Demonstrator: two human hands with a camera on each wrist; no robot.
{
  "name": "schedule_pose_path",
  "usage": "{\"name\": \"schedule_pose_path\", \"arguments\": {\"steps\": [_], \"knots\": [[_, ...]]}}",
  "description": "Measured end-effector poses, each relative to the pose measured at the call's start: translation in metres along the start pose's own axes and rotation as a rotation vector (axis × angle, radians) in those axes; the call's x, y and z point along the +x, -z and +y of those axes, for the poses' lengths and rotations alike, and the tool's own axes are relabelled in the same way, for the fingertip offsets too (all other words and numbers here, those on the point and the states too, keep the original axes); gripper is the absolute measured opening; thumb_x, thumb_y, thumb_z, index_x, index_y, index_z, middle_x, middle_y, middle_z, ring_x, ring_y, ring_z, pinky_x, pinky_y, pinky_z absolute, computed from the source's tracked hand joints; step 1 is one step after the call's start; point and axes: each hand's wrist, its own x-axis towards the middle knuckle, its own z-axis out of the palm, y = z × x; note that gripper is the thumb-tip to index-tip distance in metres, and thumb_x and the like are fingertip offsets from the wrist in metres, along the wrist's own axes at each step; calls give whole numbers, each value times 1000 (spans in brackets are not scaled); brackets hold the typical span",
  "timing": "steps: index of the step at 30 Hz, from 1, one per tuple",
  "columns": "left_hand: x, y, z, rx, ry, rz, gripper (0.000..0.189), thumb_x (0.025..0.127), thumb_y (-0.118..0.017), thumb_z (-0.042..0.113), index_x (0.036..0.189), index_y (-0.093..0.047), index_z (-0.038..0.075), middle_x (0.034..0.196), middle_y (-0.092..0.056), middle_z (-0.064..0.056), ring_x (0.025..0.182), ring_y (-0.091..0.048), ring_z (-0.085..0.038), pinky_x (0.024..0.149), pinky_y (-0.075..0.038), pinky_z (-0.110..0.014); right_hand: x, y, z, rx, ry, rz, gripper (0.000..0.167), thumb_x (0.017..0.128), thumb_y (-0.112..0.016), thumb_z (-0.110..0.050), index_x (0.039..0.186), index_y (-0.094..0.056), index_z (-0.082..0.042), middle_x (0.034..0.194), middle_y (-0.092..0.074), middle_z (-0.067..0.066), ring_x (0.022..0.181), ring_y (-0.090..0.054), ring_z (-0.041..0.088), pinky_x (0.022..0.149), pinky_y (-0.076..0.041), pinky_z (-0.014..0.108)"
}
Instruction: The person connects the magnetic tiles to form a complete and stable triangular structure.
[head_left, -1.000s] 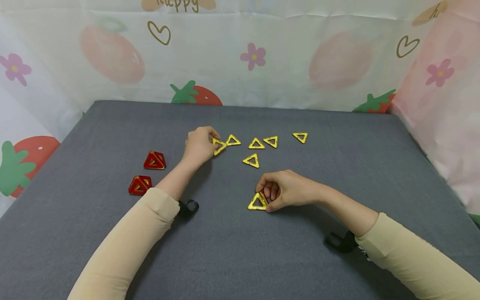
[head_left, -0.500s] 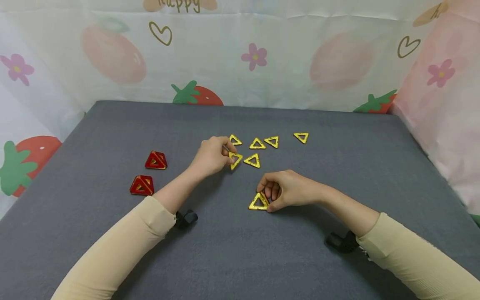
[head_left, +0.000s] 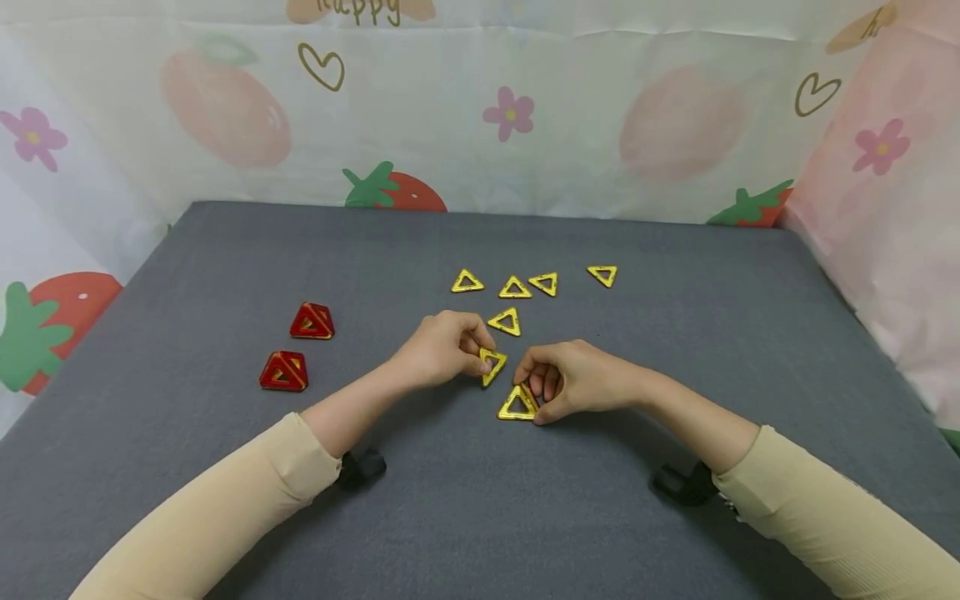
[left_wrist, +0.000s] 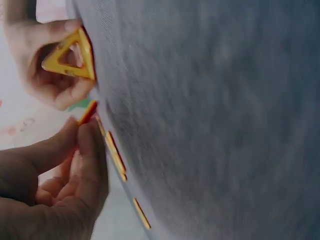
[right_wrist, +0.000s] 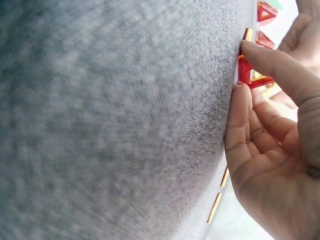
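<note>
My left hand [head_left: 442,350] pinches a yellow triangular magnetic tile [head_left: 493,354] between thumb and fingers, just left of my right hand [head_left: 581,379]. The right hand grips tiles leaning together on the cloth: a yellow-faced triangle [head_left: 516,416] in front, and a second tile behind it whose red side [right_wrist: 244,72] shows in the right wrist view. A small gap separates the left hand's tile from these. In the left wrist view the leaning yellow triangle [left_wrist: 90,62] stands upright in the right hand's fingers. The right fingertips partly hide the second tile.
Several loose yellow triangles lie flat behind the hands, the nearest one [head_left: 506,331] just above the left fingers and another [head_left: 602,268] farthest right. Two red pyramids, one [head_left: 313,319] behind the other [head_left: 283,384], stand at the left on the grey tablecloth [head_left: 450,517].
My left hand has carried its yellow tile from the back row toward me and rightward, near the right hand. The right hand and its tiles have stayed put.
</note>
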Motion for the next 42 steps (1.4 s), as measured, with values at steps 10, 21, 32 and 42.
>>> {"name": "schedule_pose_path", "arguments": {"steps": [10, 21, 32, 42], "knots": [[-8, -13, -1, -11, -17, -29, 19, 84, -78, 9, 101, -70, 8, 94, -75, -9, 78, -67, -14, 66, -51, -22, -1, -1, 1, -3, -2, 2, 39, 77, -85, -17, 111, -65, -16, 90, -63, 0, 79, -61, 11, 70, -54, 24], [-14, -17, 1, -3, -29, -54, 19, 82, -79, 10, 99, -71, 7, 88, -74, -8, 73, -64, -11, 61, -48, -21, 0, 0, 1, -6, 28, 1, 40, 78, -85, -18, 112, -65, -14, 91, -64, 3, 78, -61, 11, 69, -54, 23], [-15, -17, -1, -36, -47, -73, 19, 82, -79, 9, 99, -70, 8, 94, -74, -8, 77, -68, -10, 63, -51, -22, 0, 0, 0, -11, 38, 9, 41, 78, -85, -17, 112, -63, -13, 91, -64, 3, 79, -61, 11, 69, -54, 23], [-15, -21, -3, -93, -76, -88, 25, 79, -81, 6, 102, -70, 8, 105, -75, -10, 88, -74, -15, 72, -58, -25, -1, 1, -1, -4, 22, 16, 41, 78, -84, -17, 110, -60, -12, 92, -64, 3, 81, -61, 12, 70, -54, 24]]}}
